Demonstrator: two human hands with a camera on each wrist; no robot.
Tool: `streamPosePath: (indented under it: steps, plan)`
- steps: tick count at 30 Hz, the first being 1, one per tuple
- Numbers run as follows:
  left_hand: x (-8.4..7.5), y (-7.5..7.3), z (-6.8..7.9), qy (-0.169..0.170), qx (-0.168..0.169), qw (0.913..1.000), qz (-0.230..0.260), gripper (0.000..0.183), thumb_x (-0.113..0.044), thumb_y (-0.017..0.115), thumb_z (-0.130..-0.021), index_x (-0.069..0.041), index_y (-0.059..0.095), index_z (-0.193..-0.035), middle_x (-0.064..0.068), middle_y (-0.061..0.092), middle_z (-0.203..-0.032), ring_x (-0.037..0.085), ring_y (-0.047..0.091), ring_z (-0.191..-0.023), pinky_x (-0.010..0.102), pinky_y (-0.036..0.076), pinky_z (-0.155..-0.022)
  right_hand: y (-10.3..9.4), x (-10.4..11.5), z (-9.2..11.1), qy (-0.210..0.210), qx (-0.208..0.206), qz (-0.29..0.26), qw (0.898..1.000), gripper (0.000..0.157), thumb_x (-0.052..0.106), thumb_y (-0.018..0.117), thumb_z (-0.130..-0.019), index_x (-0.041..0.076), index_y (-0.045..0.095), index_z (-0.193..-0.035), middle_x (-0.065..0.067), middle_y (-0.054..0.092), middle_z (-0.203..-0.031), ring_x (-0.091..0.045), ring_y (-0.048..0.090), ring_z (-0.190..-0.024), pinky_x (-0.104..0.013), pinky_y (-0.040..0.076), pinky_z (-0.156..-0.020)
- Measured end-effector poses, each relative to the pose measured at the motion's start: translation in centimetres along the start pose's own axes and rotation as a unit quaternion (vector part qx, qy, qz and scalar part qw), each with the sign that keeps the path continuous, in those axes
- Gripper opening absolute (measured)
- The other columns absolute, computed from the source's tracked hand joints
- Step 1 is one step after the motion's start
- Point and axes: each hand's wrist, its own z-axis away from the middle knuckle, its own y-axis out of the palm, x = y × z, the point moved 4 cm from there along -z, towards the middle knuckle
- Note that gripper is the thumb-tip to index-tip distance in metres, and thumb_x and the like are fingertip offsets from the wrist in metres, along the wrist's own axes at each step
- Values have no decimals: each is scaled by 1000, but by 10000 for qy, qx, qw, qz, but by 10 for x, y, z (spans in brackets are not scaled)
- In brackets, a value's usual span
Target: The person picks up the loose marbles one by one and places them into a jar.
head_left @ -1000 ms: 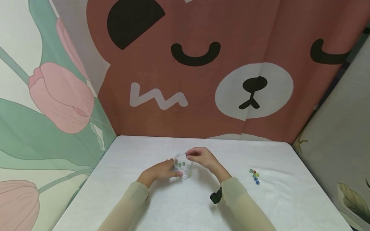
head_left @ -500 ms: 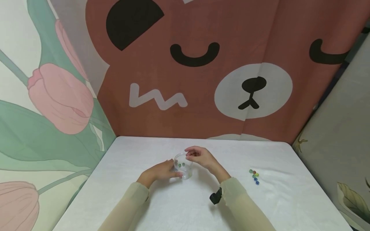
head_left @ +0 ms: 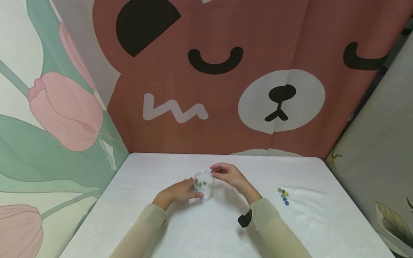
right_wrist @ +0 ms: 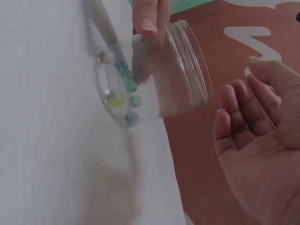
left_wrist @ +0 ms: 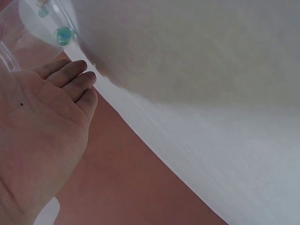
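Observation:
A clear, round jar (head_left: 209, 193) without a lid stands upright on the white table. My left hand (head_left: 177, 191) holds it from the left, thumb at the near side and fingers behind. Several glass marbles (right_wrist: 131, 86) lie on the jar's bottom, green, blue, yellow and one with orange. In the left wrist view a blue-green marble (left_wrist: 63, 35) shows through the jar wall beyond the fingers. My right hand (head_left: 230, 176) is raised beside the jar's rim on the right. Its fingers (right_wrist: 227, 98) are loosely bent, with nothing between them in the right wrist view.
Several loose marbles (head_left: 284, 194) lie in a small cluster on the white tabletop (head_left: 322, 222) to the right. A brown bear-print cloth (head_left: 193, 139) hangs behind the table, with a floral cloth (head_left: 69, 168) at the left. The right wrist wears a black device (head_left: 245, 218).
My right hand, earlier with its fingertips over the jar's rim, has shifted slightly right, away from the opening. My left hand keeps its hold on the jar.

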Motion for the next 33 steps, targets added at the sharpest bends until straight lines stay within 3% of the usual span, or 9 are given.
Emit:
streamPosePath:
  steps: [17,25,30,33]
  plan:
    - [4,3,2,-146,-59,9999,0,95,-68,63,-89,-10,34,-158,12,39,-160,35,32,-150,58,27,-120,-53,-21,37,320,-168,42,9993,41,25,76,-93,10,67,-129,-8,71,-123,-21,67,-112,-39,55,-99]
    - [0,1,4,-101,-44,9999,-18,93,-65,64,-90,-9,34,-158,15,38,-160,36,31,-150,58,26,-120,-81,-35,63,360,-219,53,9991,45,25,77,-92,12,65,-133,-10,69,-113,-19,64,-102,-25,55,-88]
    - [1,1,3,-139,-39,9999,-70,93,-66,63,-90,-11,34,-158,15,37,-161,36,32,-150,59,28,-119,-98,-41,78,318,22,536,9981,57,31,78,-91,14,59,-142,-6,63,-101,-19,58,-92,-24,50,-78]
    - [1,1,3,-109,-29,9999,-93,91,-66,63,-90,-12,34,-158,13,39,-160,35,33,-149,58,27,-120,-108,-45,85,365,9,880,9955,57,32,79,-90,15,62,-141,-5,58,-95,-19,52,-87,-26,45,-69]
